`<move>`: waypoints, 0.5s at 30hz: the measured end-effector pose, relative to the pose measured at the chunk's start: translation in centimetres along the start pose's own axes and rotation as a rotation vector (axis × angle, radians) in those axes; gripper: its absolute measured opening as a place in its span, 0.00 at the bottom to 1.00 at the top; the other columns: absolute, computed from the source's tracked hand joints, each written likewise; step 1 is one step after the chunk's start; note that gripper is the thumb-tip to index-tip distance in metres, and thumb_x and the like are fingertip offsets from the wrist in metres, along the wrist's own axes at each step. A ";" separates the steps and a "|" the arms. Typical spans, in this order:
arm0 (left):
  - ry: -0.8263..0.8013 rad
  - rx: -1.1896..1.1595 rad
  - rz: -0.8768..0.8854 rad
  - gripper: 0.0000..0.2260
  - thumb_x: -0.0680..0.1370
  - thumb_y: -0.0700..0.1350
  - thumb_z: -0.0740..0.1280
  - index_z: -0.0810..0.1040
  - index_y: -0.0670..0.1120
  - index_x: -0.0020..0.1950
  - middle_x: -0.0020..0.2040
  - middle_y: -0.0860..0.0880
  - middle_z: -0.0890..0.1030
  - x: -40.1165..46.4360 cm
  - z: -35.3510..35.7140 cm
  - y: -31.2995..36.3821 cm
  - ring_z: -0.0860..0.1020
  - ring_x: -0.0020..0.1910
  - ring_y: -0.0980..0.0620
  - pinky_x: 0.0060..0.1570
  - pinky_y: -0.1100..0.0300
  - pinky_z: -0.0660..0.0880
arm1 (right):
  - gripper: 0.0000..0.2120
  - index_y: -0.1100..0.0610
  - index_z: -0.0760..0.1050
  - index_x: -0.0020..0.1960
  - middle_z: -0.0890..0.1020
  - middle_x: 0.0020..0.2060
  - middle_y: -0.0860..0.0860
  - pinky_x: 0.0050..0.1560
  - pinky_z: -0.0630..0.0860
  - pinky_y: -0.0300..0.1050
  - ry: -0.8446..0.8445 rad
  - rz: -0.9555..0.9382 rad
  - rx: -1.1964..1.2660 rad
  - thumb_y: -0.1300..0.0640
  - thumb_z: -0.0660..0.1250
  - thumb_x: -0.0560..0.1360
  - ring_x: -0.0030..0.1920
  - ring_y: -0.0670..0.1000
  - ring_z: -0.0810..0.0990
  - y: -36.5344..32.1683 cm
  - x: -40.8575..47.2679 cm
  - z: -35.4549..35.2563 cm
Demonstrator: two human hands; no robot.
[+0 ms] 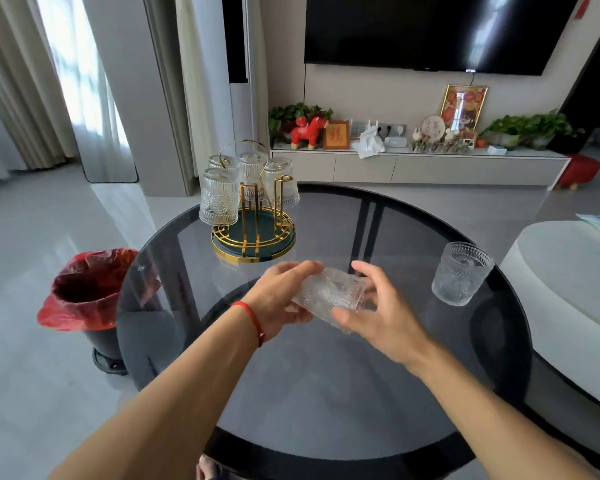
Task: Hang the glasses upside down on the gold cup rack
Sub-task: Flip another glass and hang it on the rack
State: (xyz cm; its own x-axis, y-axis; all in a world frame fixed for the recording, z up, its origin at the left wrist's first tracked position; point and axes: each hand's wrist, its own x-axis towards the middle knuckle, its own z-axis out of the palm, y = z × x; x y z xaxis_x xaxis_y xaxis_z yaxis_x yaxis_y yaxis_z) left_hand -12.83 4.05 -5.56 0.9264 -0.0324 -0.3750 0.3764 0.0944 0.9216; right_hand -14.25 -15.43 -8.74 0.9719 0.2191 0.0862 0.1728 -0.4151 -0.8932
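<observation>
An embossed clear glass (329, 292) lies tilted on its side between both hands, above the middle of the round dark glass table (326, 393). My left hand (281, 299) grips its base end. My right hand (378, 306) cups its rim end. The gold cup rack (253, 233) with a green tray base stands at the table's far left, with several glasses (219, 199) hanging upside down on it and two front prongs bare. Another glass (459, 273) stands upright near the table's right edge.
A bin with a red bag (90, 289) sits on the floor left of the table. A white rounded seat (568, 289) is close on the right. A TV cabinet (420, 164) with ornaments runs along the back wall.
</observation>
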 end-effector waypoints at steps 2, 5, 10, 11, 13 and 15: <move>0.053 0.146 0.154 0.22 0.70 0.53 0.78 0.78 0.53 0.62 0.57 0.44 0.81 1.0 -0.9 0.1 0.82 0.51 0.47 0.37 0.57 0.79 | 0.53 0.43 0.61 0.80 0.75 0.66 0.41 0.60 0.78 0.39 -0.085 -0.003 -0.101 0.36 0.78 0.59 0.65 0.44 0.78 0.0 0.9 1.4; -0.002 0.247 0.306 0.23 0.66 0.55 0.80 0.81 0.56 0.59 0.55 0.48 0.81 2.0 -1.6 0.0 0.81 0.54 0.49 0.41 0.60 0.77 | 0.43 0.38 0.64 0.73 0.76 0.61 0.34 0.51 0.73 0.32 -0.103 -0.019 -0.135 0.37 0.77 0.61 0.62 0.40 0.77 -0.4 2.6 3.7; 0.187 0.197 0.467 0.20 0.80 0.62 0.60 0.84 0.51 0.55 0.53 0.50 0.86 4.6 -3.8 0.4 0.83 0.51 0.49 0.50 0.54 0.82 | 0.32 0.39 0.73 0.59 0.84 0.53 0.37 0.49 0.78 0.37 0.064 0.012 0.007 0.36 0.80 0.59 0.53 0.37 0.83 -1.1 6.6 5.3; 0.260 0.244 0.484 0.21 0.82 0.59 0.56 0.84 0.48 0.54 0.53 0.48 0.86 5.2 -4.5 0.3 0.82 0.52 0.47 0.54 0.49 0.81 | 0.33 0.41 0.74 0.60 0.85 0.53 0.39 0.50 0.79 0.39 0.102 0.006 0.034 0.37 0.80 0.58 0.53 0.38 0.84 -1.3 7.5 5.4; 0.382 0.535 0.584 0.20 0.83 0.53 0.55 0.83 0.44 0.54 0.54 0.45 0.85 6.6 -5.9 -0.4 0.80 0.53 0.46 0.59 0.44 0.77 | 0.35 0.44 0.73 0.60 0.86 0.54 0.44 0.53 0.82 0.46 0.190 -0.027 0.102 0.38 0.81 0.57 0.54 0.44 0.85 -2.2 9.6 5.3; 0.427 0.784 0.632 0.17 0.83 0.49 0.56 0.82 0.45 0.59 0.60 0.46 0.83 7.7 -6.7 -1.1 0.77 0.61 0.47 0.67 0.49 0.72 | 0.38 0.45 0.72 0.62 0.86 0.55 0.45 0.55 0.83 0.48 0.255 -0.074 0.179 0.40 0.82 0.56 0.53 0.44 0.86 -3.6 11.7 4.5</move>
State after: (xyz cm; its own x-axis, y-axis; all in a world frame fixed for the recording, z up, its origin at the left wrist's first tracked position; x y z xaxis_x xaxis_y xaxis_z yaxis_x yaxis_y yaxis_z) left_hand -6.15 10.40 -10.18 0.9323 0.1612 0.3238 -0.1270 -0.6924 0.7103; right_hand -4.23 -7.35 -6.50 0.9704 0.0055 0.2415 0.2357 -0.2391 -0.9419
